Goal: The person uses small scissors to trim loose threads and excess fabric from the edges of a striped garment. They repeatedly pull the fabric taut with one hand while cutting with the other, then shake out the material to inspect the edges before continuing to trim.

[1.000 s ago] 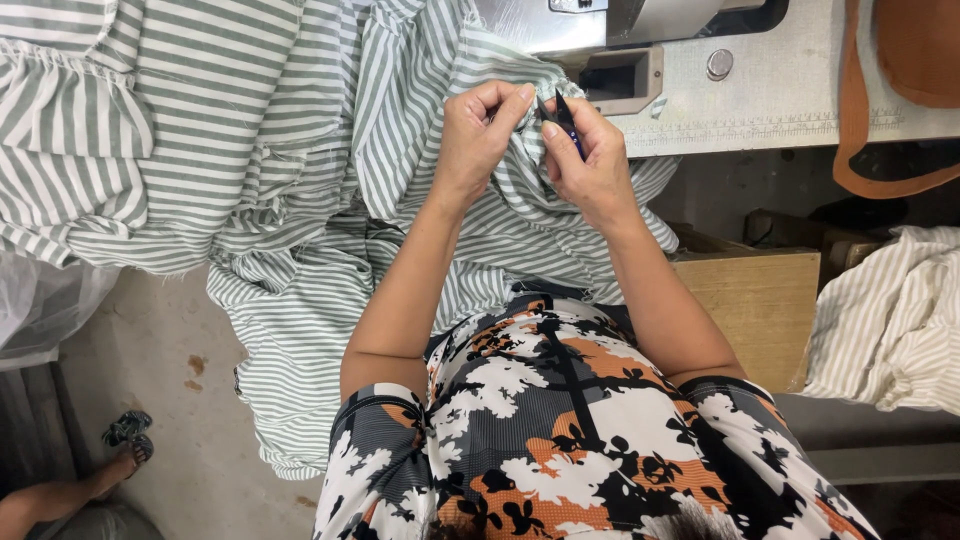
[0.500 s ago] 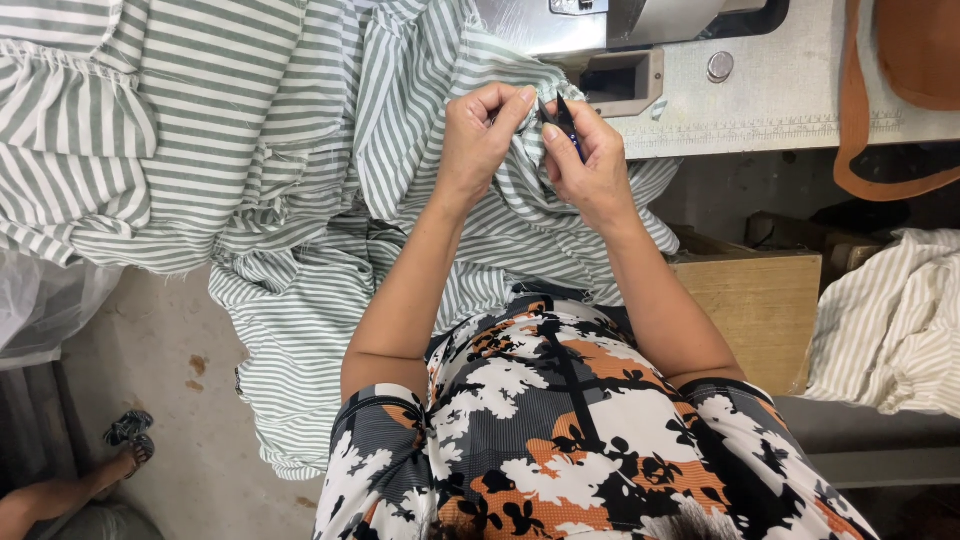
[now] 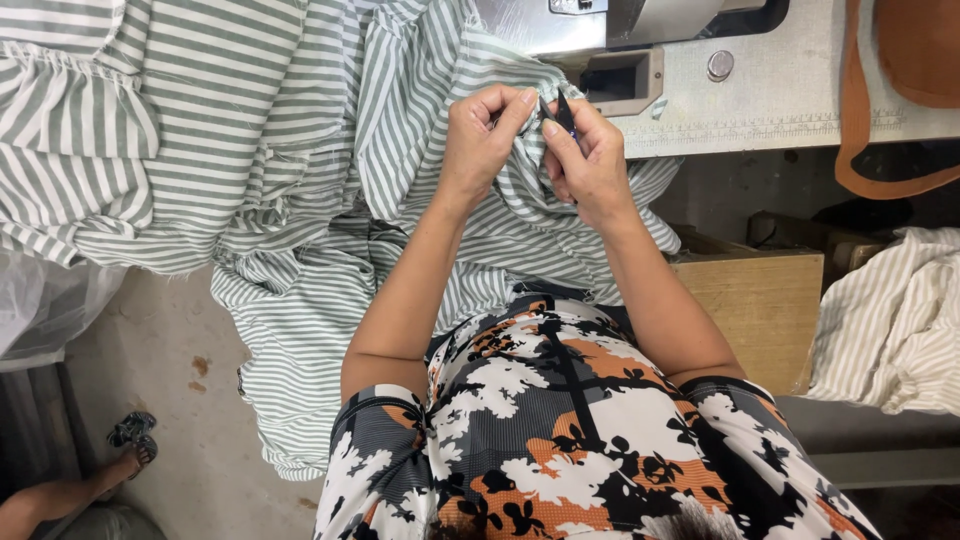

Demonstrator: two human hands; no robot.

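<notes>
My left hand (image 3: 483, 140) pinches a fold of the green-and-white striped fabric (image 3: 290, 200) in front of the sewing machine. My right hand (image 3: 588, 160) sits right beside it, fingers closed on a small dark snipping tool (image 3: 562, 112) whose tip points up at the pinched fold. Both hands nearly touch at the fingertips. The striped fabric spills from the machine table over my lap and down to the left.
The sewing machine's metal bed (image 3: 600, 25) and grey table top (image 3: 790, 90) lie just beyond my hands. A wooden drawer (image 3: 760, 300) is at the right, with pale striped cloth (image 3: 890, 320) and a brown bag strap (image 3: 860, 130). Another person's sandalled foot (image 3: 125, 450) is at the lower left.
None of note: both hands stay at the same fold, with only slight finger shifts.
</notes>
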